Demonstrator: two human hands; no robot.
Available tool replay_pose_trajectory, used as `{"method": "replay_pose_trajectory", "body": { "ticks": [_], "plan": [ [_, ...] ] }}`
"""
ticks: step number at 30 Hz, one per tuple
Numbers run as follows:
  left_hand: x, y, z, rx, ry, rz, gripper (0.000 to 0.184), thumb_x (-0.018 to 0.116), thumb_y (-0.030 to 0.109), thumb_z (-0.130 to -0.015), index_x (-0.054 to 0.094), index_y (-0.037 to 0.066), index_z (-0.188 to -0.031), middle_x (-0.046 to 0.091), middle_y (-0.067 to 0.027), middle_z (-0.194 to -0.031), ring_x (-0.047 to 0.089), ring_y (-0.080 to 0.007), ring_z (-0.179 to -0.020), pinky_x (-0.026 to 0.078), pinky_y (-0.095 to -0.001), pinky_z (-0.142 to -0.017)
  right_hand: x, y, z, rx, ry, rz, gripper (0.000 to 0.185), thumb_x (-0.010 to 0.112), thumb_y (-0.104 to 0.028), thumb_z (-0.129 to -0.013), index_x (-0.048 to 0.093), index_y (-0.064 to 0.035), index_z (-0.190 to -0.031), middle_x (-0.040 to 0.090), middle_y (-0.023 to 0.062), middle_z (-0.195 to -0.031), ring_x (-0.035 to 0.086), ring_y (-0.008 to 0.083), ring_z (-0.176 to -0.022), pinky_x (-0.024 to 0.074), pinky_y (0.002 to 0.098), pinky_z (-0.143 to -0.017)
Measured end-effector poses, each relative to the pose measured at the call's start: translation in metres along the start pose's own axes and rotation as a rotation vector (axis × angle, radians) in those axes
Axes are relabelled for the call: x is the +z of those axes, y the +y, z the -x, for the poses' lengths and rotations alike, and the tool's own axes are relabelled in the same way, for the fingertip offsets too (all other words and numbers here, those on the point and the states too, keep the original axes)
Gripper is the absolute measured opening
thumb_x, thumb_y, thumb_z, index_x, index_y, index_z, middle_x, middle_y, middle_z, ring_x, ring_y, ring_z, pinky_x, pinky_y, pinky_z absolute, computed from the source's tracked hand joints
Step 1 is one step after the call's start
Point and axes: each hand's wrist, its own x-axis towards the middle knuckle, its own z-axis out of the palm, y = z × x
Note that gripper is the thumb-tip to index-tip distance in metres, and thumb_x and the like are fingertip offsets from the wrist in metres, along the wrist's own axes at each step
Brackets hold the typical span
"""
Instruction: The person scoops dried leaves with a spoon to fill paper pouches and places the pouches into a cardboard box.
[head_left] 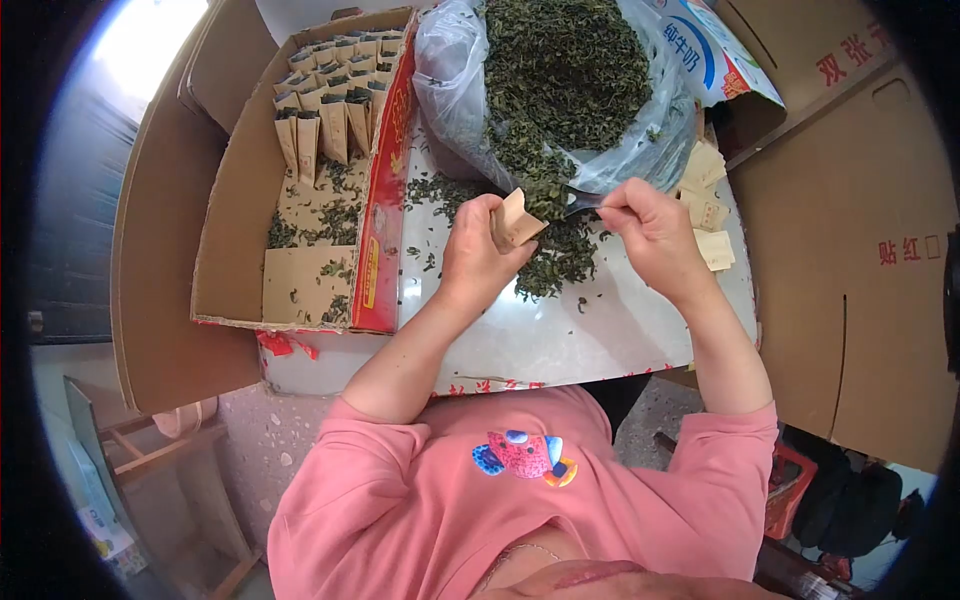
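White worktop (620, 340), printed with red characters along its near edge, carries the materials; a speckled floor (250, 420) lies below it. Small paper packet (515, 222): located in the left hand (475, 255), open end up and tilted toward the right hand (655, 235). Left hand: grasping the packet between thumb and fingers. Right hand: closed on the handle of a spoon (582, 200), its head directed at the packet mouth. Dried leaves lie at the spoon head, just beside the packet; the amount on the spoon cannot be told apart from the leaves behind it.

Leaf pile (555, 265): loose on the worktop, between the hands and beneath the spoon. Clear plastic bag (450, 85): beyond both hands, open, holding a large mass of dried leaves (565, 75). Flat paper packets (712, 250): just right of the right hand, at the worktop edge. Open carton (225, 270) with a red outer side: left of the left hand. Filled packets (335, 125) stand upright in rows at its far end; scattered leaves lie on its near floor. Printed milk carton (705, 60): beyond the right hand, beside the bag. Large cardboard box (840, 240): right of the right hand.
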Motion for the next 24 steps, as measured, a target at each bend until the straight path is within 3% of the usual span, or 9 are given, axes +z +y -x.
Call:
{"method": "replay_pose_trajectory", "body": {
  "ticks": [2,4,7,17,20,23,24],
  "plan": [
    [0.0,0.001,0.0,-0.011,-0.001,0.008,0.061,0.084,0.016,-0.065,0.048,0.003,-0.113,0.052,-0.0147,-0.108,0.055,-0.0311,-0.102,0.046,-0.0375,-0.089,-0.001,-0.008,-0.002,-0.067,-0.006,0.138,0.005,0.059,0.002,-0.087,0.056,-0.0004,-0.084,0.062,0.0066,-0.078,0.062,0.0153,-0.073,0.0487,0.0313,-0.066],
    [-0.002,0.003,0.0,-0.024,-0.001,0.015,0.061,0.084,0.016,-0.065,0.049,0.003,-0.113,0.053,-0.0148,-0.107,0.055,-0.0312,-0.101,0.046,-0.0375,-0.089,0.0,-0.011,-0.004,-0.236,0.024,0.269,0.007,0.061,0.004,-0.083,0.055,-0.0004,-0.084,0.06,0.0124,-0.078,0.062,0.026,-0.073,0.0485,0.035,-0.066],
    [-0.002,0.003,0.0,-0.013,-0.004,0.03,0.06,0.084,0.015,-0.065,0.049,0.003,-0.113,0.053,-0.0148,-0.107,0.055,-0.0308,-0.1,0.047,-0.0378,-0.088,-0.002,-0.014,-0.003,-0.297,0.04,0.316,0.009,0.062,0.005,-0.08,0.055,-0.0003,-0.083,0.06,0.0149,-0.079,0.06,0.0329,-0.075,0.0488,0.0373,-0.067],
    [0.003,-0.003,0.002,0.021,-0.016,0.089,0.062,0.085,0.014,-0.064,0.048,0.002,-0.112,0.052,-0.0157,-0.106,0.054,-0.0321,-0.1,0.046,-0.0386,-0.087,0.012,-0.024,-0.002,-0.512,-0.153,0.453,0.022,0.056,0.012,-0.065,0.055,-0.0026,-0.083,0.061,0.0122,-0.081,0.061,0.0328,-0.077,0.0489,0.0413,-0.069],
    [0.004,-0.006,0.001,0.015,-0.006,0.106,0.062,0.085,0.014,-0.064,0.048,0.002,-0.112,0.052,-0.0154,-0.106,0.053,-0.0316,-0.1,0.046,-0.0385,-0.088,0.006,-0.023,-0.003,-0.519,-0.117,0.431,0.019,0.057,0.009,-0.069,0.057,-0.0033,-0.083,0.062,0.0118,-0.081,0.061,0.0327,-0.076,0.0488,0.0401,-0.067],
    [0.001,-0.002,0.001,0.02,0.001,0.08,0.062,0.085,0.013,-0.064,0.048,0.002,-0.112,0.052,-0.0147,-0.106,0.053,-0.031,-0.1,0.046,-0.038,-0.088,-0.002,-0.016,-0.007,-0.487,0.074,0.331,0.011,0.059,0.006,-0.078,0.059,-0.0025,-0.085,0.062,0.0126,-0.078,0.061,0.0307,-0.072,0.0483,0.0373,-0.064],
    [0.0,0.0,0.001,0.018,-0.005,0.052,0.061,0.085,0.014,-0.064,0.048,0.002,-0.112,0.052,-0.0143,-0.106,0.053,-0.0307,-0.1,0.046,-0.0377,-0.088,-0.006,-0.015,-0.009,-0.328,0.115,0.267,0.007,0.06,0.003,-0.081,0.059,-0.0019,-0.085,0.062,0.0133,-0.077,0.061,0.0295,-0.07,0.048,0.0362,-0.063]
  ]
}}
